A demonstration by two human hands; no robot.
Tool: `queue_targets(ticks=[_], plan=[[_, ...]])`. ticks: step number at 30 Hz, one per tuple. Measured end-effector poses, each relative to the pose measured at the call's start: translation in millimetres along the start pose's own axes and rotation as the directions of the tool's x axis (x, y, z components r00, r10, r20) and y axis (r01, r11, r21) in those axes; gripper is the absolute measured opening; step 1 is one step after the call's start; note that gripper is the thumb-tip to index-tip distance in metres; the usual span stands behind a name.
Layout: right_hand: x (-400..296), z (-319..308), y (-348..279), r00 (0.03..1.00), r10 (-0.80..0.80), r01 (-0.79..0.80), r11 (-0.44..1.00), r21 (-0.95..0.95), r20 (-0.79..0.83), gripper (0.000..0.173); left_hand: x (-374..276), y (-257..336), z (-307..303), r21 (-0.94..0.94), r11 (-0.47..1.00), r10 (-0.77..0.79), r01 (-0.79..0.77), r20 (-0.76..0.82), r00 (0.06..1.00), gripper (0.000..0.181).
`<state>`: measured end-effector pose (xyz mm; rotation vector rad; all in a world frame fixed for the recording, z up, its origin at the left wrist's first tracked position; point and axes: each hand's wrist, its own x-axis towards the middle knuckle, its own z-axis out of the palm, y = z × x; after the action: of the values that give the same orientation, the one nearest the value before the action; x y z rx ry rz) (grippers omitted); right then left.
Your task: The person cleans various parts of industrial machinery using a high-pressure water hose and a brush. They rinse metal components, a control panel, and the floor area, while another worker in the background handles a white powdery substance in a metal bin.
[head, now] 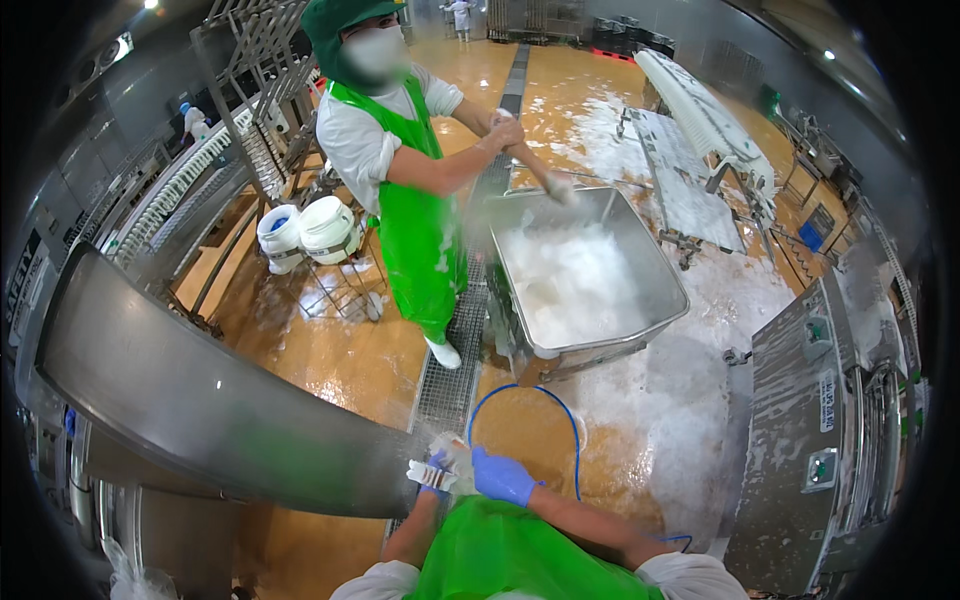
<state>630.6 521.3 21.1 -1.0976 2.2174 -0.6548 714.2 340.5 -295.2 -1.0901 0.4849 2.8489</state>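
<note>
In front of my green apron, my left hand in a blue glove grips a white ridged plastic part. My right hand, also blue-gloved, is bent close beside it. Between the hands is a pale, foamy, blurred patch; whether my right fingers hold something there is hidden. A large curved stainless-steel panel reaches from the left almost to my left hand. A blue hose loops on the wet floor just beyond my hands.
A co-worker in a green apron stands ahead, arms over a foam-filled steel tub. White buckets stand left on a wire stand. Floor drain grating runs lengthwise. A steel machine is at right, a foamy conveyor farther off.
</note>
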Motion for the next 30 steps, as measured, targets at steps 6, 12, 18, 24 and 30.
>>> queue_targets(ticks=[6,12,18,24,30], plan=[[40.5,-15.1,8.1,0.998,0.053,-0.053,0.998,-0.017,0.023,0.025,30.8,32.0,21.6,0.065,0.997,0.021,-0.042,0.302,0.953,0.036],[69.0,-31.3,5.6,0.997,0.050,-0.047,0.997,-0.058,0.055,0.025,27.5,55.2,55.1,0.150,0.977,0.121,-0.152,0.195,0.973,0.036],[90.4,-36.5,23.7,0.999,0.030,-0.027,0.993,-0.114,0.025,0.022,29.0,89.7,67.1,0.470,0.854,0.103,-0.224,0.270,0.957,0.041],[64.8,-46.3,20.3,0.992,0.064,-0.055,0.995,-0.087,0.109,0.019,17.5,59.5,18.3,0.282,0.956,0.029,-0.080,0.180,0.983,0.034],[60.9,-46.3,26.3,0.979,0.104,-0.080,0.988,-0.134,0.176,0.018,12.6,33.2,88.7,0.553,0.805,0.219,-0.215,0.061,0.974,0.037]])
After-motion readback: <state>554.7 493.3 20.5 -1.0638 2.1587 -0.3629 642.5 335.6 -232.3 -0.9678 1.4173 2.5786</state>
